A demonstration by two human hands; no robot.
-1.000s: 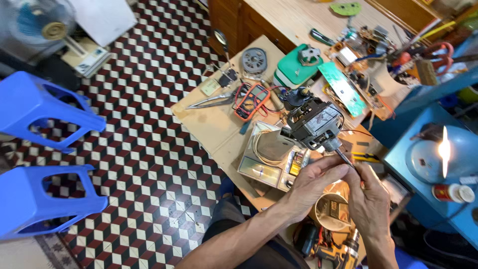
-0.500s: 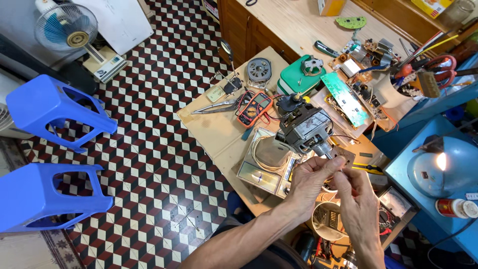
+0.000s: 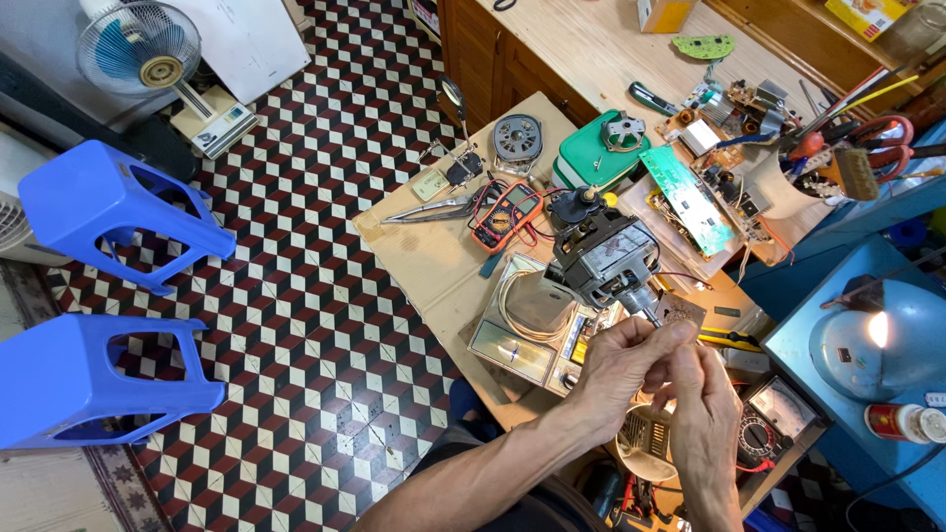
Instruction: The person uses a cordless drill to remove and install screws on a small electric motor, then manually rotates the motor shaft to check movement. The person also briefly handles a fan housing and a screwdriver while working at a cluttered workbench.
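Fingers (image 3: pixel 658 345) of both hands pinched shut on shaft of motor (image 3: pixel 603 258), near front edge of bench (image 3: pixel 424 258). Left hand (image 3: pixel 621 366) below, right hand (image 3: pixel 702 394) beside. Could slip: heavy motor, grip small, wires (image 3: pixel 527 296) may snag.

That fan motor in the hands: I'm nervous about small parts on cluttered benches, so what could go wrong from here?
The left hand and right hand pinch something small by the shaft of the fan motor; if it slips, it could vanish among the clutter or onto the checkered floor. The motor seems held only by its shaft end, so it might tip onto the multimeter. Its loose wires could snag.
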